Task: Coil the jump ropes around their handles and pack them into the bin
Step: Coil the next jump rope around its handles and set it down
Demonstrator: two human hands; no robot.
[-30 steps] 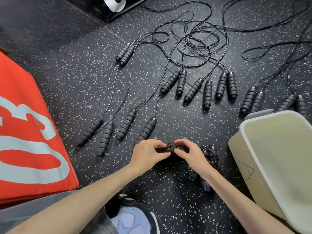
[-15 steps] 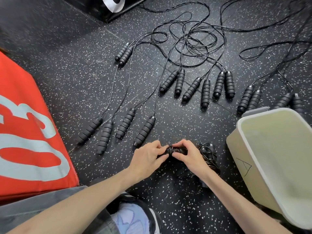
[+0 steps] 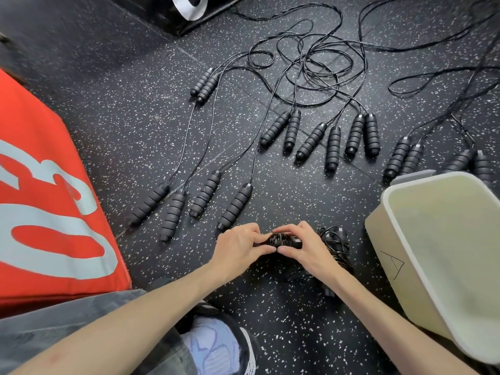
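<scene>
I hold a black jump rope bundle [image 3: 280, 240], its cord wound tightly around the handles, low over the speckled floor. My left hand [image 3: 238, 249] grips its left end and my right hand [image 3: 304, 247] pinches its right end, thumbs nearly touching. A second coiled rope [image 3: 335, 246] lies on the floor just right of my right hand. Several uncoiled ropes with ribbed black handles [image 3: 235, 204] lie in pairs across the floor, their cords [image 3: 311, 63] tangled farther back. The beige bin [image 3: 400, 269] stands at the right, tilted, and what shows of its inside is bare.
A red padded block [image 3: 46, 207] with pale lettering fills the left side. A black box [image 3: 189, 12] sits at the top. My knee and shoe [image 3: 213, 345] are below my arms. Two handle pairs [image 3: 405, 159] lie right behind the bin.
Both hands have kept working the cord on the bundle, with the thumbs drawn closer together. The view shifted slightly, so the bin sits a little lower in frame.
</scene>
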